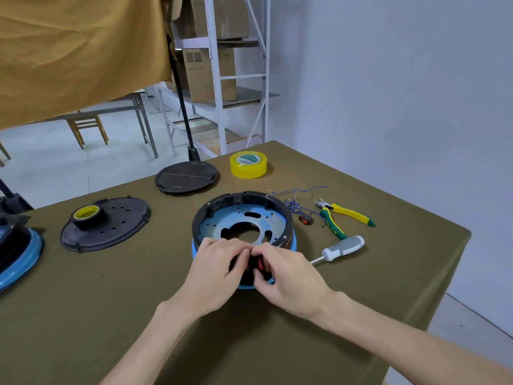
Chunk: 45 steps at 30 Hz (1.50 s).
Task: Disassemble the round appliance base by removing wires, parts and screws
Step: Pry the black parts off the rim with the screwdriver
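Both hands meet at the near wall of the round appliance base (242,218) on the table (111,295): left hand (219,262) and right hand (280,270) curl their fingers around a red switch (260,263) set in that wall. Judged rigid and light, the plastic ring is best steadied by its rim; the snap-fit switch may crack if forced.

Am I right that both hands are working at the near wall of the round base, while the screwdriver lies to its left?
Not quite. The head view shows the screwdriver lying to the right of the base, near the pliers. The rest holds: the left hand and right hand are both at the base's near wall.
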### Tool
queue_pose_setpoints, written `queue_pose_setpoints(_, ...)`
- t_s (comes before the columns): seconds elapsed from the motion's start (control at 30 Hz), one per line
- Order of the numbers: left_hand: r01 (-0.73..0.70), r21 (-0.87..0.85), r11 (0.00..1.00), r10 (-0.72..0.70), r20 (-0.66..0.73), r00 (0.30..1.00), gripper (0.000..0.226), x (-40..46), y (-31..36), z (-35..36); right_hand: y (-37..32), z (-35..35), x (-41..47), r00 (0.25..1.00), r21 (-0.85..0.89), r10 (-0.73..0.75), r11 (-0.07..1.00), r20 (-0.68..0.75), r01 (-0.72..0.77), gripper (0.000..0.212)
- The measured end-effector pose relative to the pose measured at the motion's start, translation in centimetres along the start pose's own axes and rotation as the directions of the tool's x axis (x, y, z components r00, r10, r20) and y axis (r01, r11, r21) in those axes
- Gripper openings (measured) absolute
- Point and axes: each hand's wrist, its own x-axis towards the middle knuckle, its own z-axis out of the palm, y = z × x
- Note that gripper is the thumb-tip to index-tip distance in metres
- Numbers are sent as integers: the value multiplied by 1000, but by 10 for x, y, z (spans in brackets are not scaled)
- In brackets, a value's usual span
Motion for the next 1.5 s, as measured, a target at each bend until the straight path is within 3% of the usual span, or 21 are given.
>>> queue_pose_setpoints(0.27,-20,72,997,21,-15,1000,27,1,0,1,5,-8,-3,978,-48,-202,979,-55,199,15)
queue_pose_setpoints(0.4,-3,93,996,7,-38,999,28,2,0,3,28,-26,0,991,-4,-20,1000,-130,20,27)
queue_pose_setpoints(0.6,-11,95,995,19,-92,996,29,0,1,7,70,-50,3,967,46,145,989,-212,-138,24)
queue_pose_setpoints(0.73,-18,126,992,33,-117,993,36,-1,1,9,112,-57,6,950,-102,305,945,-69,-311,21)
queue_pose_setpoints(0.83,-22,147,989,41,-131,991,42,-1,1,10,127,-51,10,924,-200,371,916,99,-346,25)
queue_pose_setpoints(1.0,-6,170,985,30,-140,990,43,0,-8,8,130,-35,21,885,-197,419,903,204,-382,25)
queue_pose_setpoints(1.23,6,177,984,18,-136,990,42,0,-9,8,137,-23,38,860,-113,493,869,132,-481,20)
queue_pose_setpoints(1.33,8,160,987,13,-133,991,43,0,-8,8,132,-22,42,849,-166,522,847,82,-505,30)
queue_pose_setpoints(1.4,6,150,989,15,-133,991,44,0,-8,8,126,-24,33,860,-254,510,836,26,-487,36)
queue_pose_setpoints(1.5,-10,137,991,29,-141,990,44,-1,-8,7,114,-36,10,919,-302,394,877,11,-373,27)
